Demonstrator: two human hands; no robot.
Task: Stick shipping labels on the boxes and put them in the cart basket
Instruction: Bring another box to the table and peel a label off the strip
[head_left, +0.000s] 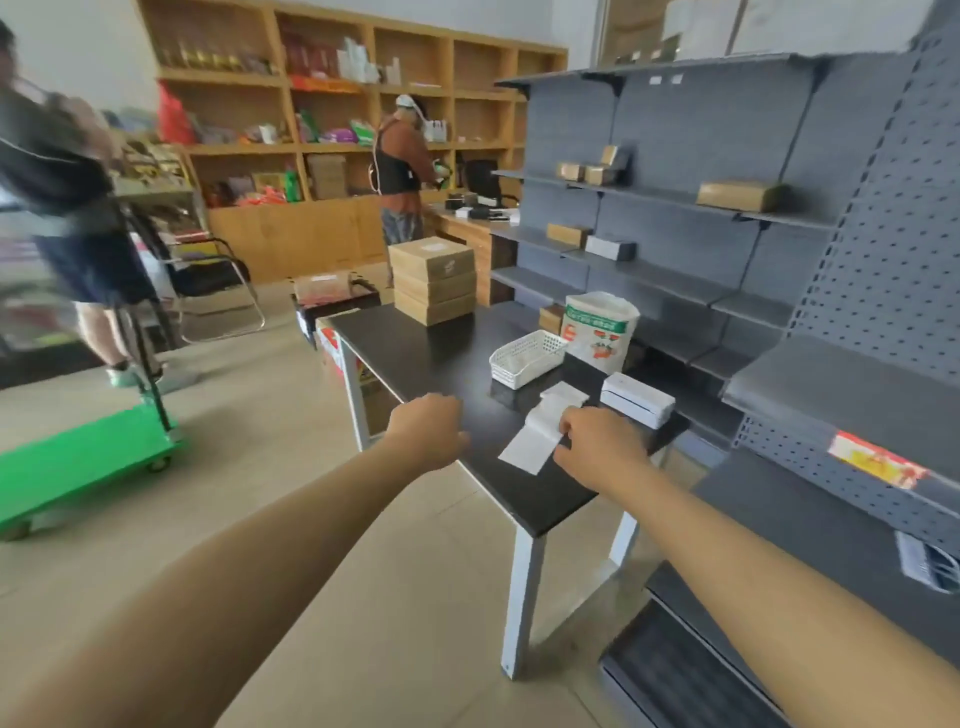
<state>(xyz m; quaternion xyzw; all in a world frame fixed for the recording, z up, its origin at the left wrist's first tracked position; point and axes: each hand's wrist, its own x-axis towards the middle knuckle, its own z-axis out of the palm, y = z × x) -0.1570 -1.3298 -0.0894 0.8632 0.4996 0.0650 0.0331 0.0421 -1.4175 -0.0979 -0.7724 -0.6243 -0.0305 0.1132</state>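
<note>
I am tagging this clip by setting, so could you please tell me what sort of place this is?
Probably a small shop's packing area: grey metal retail shelving holding a few cardboard boxes, a stack of brown cardboard shipping boxes on a black table, and a strip of white paper labels.

Black table (441, 343) on white legs (524, 597). At 12 o'clock, 3 tan boxes (432, 280). At 1 o'clock, a white lattice basket (527, 357), white bag (601, 330) banded green with red print, white printer (636, 400). White labels (535, 441). Grey perforated shelving (857, 249) at 3 o'clock; green cart (83, 457) at 9 o'clock.
</note>
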